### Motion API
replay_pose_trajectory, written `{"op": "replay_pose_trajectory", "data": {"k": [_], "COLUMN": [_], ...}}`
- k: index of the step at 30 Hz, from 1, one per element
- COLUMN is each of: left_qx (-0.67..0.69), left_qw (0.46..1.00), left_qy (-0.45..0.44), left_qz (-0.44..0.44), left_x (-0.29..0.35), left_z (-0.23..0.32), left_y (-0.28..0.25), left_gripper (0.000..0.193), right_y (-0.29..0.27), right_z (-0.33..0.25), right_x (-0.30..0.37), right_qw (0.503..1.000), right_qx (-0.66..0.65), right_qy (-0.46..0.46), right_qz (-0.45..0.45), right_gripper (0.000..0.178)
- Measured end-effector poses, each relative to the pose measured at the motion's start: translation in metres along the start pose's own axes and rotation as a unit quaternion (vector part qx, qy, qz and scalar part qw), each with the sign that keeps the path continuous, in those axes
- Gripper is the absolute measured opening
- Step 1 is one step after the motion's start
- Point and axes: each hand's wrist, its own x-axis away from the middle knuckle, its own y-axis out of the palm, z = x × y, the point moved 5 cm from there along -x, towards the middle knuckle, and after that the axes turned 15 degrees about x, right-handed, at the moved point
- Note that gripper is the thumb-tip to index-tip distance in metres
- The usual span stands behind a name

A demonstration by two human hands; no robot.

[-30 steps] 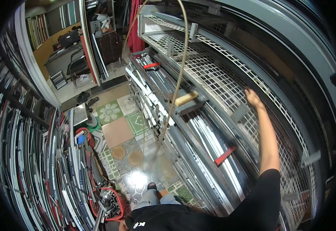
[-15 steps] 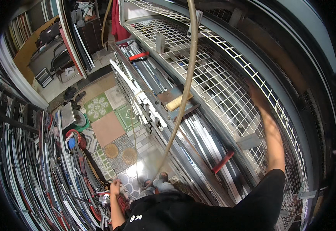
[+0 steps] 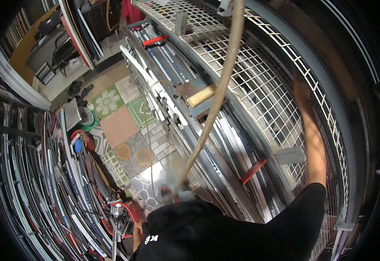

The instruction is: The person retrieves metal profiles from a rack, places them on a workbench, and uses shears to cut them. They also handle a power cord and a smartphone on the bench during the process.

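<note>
Right hand point(image 3: 301, 87) dips into the white wire rack point(image 3: 259, 105) on the person's right, grip too shadowed to tell; left hand point(image 3: 138, 227), grip unclear, beside the red basket point(image 3: 134, 212), lower left.

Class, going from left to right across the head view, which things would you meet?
Massed long thin strips, far red bar, pale yellow block, near red bar, right forearm.

Dark footwear point(image 3: 87, 90) lies near a green patterned tile point(image 3: 108, 104); a red cloth point(image 3: 133, 13) hangs farther back.
</note>
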Motion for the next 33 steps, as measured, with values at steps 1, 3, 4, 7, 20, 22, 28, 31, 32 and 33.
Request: {"op": "replay_pose_trajectory", "data": {"k": [1, 3, 4, 7, 20, 22, 28, 31, 32, 33], "left_qx": [-0.026, -0.102, 0.003, 0.164, 0.146, 0.182, 0.197, 0.162, 0.181, 0.218], "left_qw": [0.998, 0.984, 0.998, 0.981, 0.988, 0.979, 0.971, 0.976, 0.978, 0.973], "left_qy": [0.060, 0.144, 0.052, -0.075, -0.056, -0.084, -0.132, -0.147, -0.105, -0.070], "left_qz": [-0.006, 0.001, 0.024, 0.071, 0.008, 0.020, 0.033, 0.016, 0.020, 0.015], "left_x": [-0.011, -0.026, -0.031, -0.041, 0.001, 0.009, 0.000, -0.018, -0.025, -0.030], "left_z": [0.015, 0.045, 0.046, 0.060, 0.020, 0.018, 0.021, 0.019, 0.023, 0.026], "left_y": [0.000, 0.001, 0.000, 0.006, 0.035, 0.038, 0.054, 0.068, 0.074, 0.078], "left_gripper": [0.027, 0.027, 0.028, 0.031, 0.030, 0.029, 0.029, 0.028, 0.029, 0.029], "right_y": [0.005, 0.005, 0.013, 0.037, 0.051, 0.043, 0.035, 0.034, 0.033, 0.033], "right_z": [0.000, 0.001, -0.002, -0.003, 0.015, 0.019, 0.029, 0.032, 0.031, 0.031], "right_x": [-0.001, -0.001, 0.000, 0.004, -0.009, -0.011, -0.019, -0.021, -0.019, -0.020], "right_qw": [1.000, 0.994, 0.994, 0.986, 0.994, 0.993, 0.993, 0.992, 0.992, 0.991], "right_qx": [0.016, -0.065, -0.052, 0.035, -0.060, -0.065, -0.069, -0.071, -0.074, -0.075], "right_qy": [-0.006, -0.040, -0.077, -0.139, -0.064, -0.064, -0.066, -0.063, -0.064, -0.067], "right_qz": [-0.022, 0.073, 0.063, 0.086, -0.072, -0.070, -0.076, -0.083, -0.086, -0.085], "right_gripper": [0.066, 0.073, 0.077, 0.073, 0.071, 0.070, 0.070, 0.070, 0.070, 0.070]}}
